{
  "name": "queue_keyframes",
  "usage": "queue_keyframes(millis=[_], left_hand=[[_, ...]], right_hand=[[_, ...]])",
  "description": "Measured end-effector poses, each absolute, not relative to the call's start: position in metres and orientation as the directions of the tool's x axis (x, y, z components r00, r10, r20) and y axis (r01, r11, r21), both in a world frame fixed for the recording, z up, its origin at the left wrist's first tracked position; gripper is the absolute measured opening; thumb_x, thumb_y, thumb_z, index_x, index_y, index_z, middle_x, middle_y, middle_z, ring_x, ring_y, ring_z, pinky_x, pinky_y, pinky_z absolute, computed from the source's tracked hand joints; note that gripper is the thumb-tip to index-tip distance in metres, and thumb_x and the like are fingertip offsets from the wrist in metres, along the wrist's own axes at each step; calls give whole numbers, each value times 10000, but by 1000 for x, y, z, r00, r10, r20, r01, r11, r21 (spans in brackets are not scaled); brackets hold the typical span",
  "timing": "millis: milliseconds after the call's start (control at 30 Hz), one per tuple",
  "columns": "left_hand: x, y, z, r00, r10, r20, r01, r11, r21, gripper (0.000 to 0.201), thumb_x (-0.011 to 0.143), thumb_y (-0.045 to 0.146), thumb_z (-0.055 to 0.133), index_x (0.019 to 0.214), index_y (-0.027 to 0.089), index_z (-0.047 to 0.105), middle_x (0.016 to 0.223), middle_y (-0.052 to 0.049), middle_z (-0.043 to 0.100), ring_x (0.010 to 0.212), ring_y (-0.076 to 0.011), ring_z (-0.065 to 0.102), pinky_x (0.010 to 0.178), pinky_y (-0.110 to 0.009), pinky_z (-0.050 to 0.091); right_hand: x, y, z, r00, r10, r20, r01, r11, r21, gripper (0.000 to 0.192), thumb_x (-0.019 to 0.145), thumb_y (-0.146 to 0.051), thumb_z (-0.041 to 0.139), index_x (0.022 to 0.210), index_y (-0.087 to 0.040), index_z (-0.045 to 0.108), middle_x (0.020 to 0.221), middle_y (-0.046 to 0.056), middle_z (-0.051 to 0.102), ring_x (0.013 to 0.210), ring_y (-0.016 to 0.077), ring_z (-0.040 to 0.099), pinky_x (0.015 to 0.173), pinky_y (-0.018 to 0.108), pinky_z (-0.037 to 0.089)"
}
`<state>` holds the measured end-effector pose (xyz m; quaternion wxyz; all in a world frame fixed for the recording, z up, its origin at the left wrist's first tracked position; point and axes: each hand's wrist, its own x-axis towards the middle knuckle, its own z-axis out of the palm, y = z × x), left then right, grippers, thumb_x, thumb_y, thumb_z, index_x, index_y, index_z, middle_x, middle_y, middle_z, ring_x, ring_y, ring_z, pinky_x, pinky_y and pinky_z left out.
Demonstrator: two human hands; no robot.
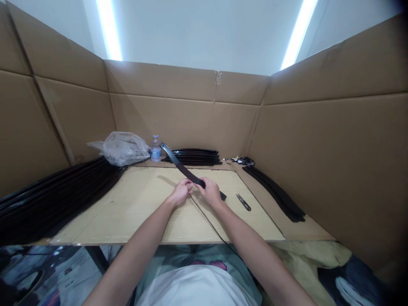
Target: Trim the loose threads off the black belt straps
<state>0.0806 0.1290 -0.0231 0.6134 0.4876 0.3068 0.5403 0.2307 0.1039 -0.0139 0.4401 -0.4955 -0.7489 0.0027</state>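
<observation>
A long, curved black strip [185,171] slants over the board; its far end is smooth and shiny, the rest dark and matt. My right hand [208,191] is closed around it near the lower part, and the strip's near end shows past the wrist. Close beside it, my left hand [182,192] is pinched, fingertips almost touching the right hand. From the left fingertips a thin black cord [208,220] runs down over the table edge toward my lap. To the right of my hands lie small thread snips [244,202] with a black handle.
Long black strips [60,195] are piled at the left. More strips [194,156] are stacked at the back, near a water bottle [155,149] and a clear plastic bag [123,148]. Matt black strips [274,193] lie at right. Cardboard walls [165,112] surround the table.
</observation>
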Motion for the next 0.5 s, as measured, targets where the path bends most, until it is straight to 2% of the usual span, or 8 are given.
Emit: queue_keyframes(millis=[167,333,500], left_hand=[[78,124,-15,287,949,134,-334,-32,942,279,617,270,761,754,133,560,524,84,357,404,-24,243,406,-204,132],[77,119,-11,272,950,153,-302,-67,951,328,592,322,789,753,118,589,517,68,429,395,-20,236,413,-226,108],[77,121,-11,188,960,208,-307,-144,941,340,586,351,788,745,107,612,538,54,470,416,-24,263,422,-223,130]], right_hand=[[231,102,-12,-112,760,641,739,495,-458,242,823,-268,587,1048,-183,611,1004,92,669,921,233,606,816,323,442],[229,101,-11,-125,775,619,718,501,-483,248,818,-257,589,1051,-178,612,1020,95,665,939,233,601,837,327,436],[229,103,-9,-145,801,581,679,507,-531,282,824,-360,591,1042,-183,621,1026,99,664,949,234,594,846,328,420]])
